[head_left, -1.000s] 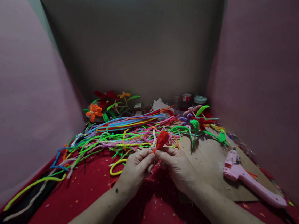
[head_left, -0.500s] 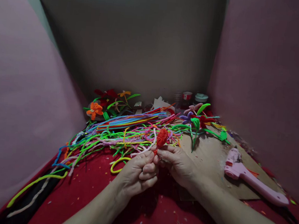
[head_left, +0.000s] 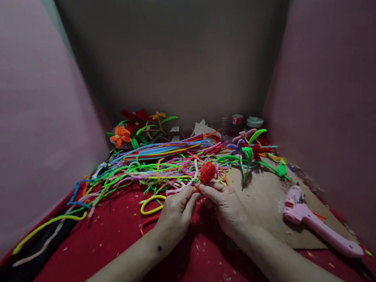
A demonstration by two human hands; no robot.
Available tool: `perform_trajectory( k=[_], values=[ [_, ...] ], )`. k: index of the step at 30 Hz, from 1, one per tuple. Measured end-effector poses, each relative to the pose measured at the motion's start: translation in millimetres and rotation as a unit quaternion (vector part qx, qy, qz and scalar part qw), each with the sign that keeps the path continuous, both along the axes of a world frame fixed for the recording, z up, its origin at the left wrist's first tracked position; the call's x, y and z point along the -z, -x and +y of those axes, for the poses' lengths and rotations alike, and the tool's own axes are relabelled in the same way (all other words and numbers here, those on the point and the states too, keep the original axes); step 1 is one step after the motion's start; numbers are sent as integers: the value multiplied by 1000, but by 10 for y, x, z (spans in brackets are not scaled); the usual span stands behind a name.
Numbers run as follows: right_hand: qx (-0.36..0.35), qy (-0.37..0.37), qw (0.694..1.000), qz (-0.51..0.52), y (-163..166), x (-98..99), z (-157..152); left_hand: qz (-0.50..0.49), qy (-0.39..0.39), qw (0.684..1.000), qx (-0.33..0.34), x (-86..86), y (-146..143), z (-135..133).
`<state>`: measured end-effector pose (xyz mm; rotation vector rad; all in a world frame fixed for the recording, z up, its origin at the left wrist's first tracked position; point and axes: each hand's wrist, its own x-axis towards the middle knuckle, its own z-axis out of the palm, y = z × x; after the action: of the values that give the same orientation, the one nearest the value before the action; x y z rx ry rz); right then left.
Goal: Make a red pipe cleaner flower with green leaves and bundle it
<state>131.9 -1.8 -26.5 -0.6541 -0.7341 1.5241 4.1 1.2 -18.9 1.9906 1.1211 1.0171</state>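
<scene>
A red pipe-cleaner flower bud [head_left: 207, 173] stands up between my two hands, tilted slightly to the right. My left hand [head_left: 178, 210] pinches the narrow base under the bud between thumb and fingers. On the other side, my right hand [head_left: 225, 205] grips the same base, its fingertips close against the left ones. The very bottom of the bud is hidden by the fingers. A red pipe cleaner [head_left: 148, 223] curves out from behind my left wrist. Just above it lies a yellow pipe-cleaner loop [head_left: 151, 204].
Loose multicoloured pipe cleaners [head_left: 139, 172] spread behind my hands. Finished flowers stand at the back, an orange flower [head_left: 121, 137] at left and a purple flower [head_left: 236, 147] at right. A pink glue gun [head_left: 315, 226] rests on a cardboard sheet [head_left: 265, 200] over the red cloth [head_left: 106, 243].
My left hand has turned over, its back now facing up. The bud has shifted slightly right and leans more. A red pipe cleaner now shows beside my left wrist.
</scene>
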Motion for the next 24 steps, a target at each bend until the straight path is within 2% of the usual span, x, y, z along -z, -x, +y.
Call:
perform_trajectory(
  k=[2, 4, 6, 9, 13, 16, 18, 20, 22, 24],
  values=[
    [7, 8, 1000, -20, -5, 16, 4, -51, 78, 996, 9, -18, -2, 4],
    [7, 17, 999, -37, -10, 44, 14, -115, 171, 978, 22, -47, -7, 4],
    [1, 13, 999, -41, -13, 69, 25, -181, 260, 947, 49, -70, -7, 6],
    [-18, 1, 1000, -24, -19, 78, 38, -270, 367, 884, 105, -72, 5, 23],
    [-68, -12, 998, 9, -40, 48, 46, -351, 441, 808, 173, -38, 24, 55],
    [-87, -20, 996, 23, -59, 45, 55, -372, 462, 778, 209, -32, 30, 69],
    [-90, -16, 996, 26, -65, 52, 61, -361, 465, 779, 214, -50, 24, 65],
    [-76, -5, 997, 27, -61, 53, 61, -323, 453, 807, 198, -78, 9, 47],
    [-53, 7, 998, 30, -48, 46, 53, -254, 385, 875, 148, -95, -8, 16],
    [-34, 13, 999, 31, -31, 36, 37, -156, 238, 956, 74, -84, -20, -17]
  ],
)
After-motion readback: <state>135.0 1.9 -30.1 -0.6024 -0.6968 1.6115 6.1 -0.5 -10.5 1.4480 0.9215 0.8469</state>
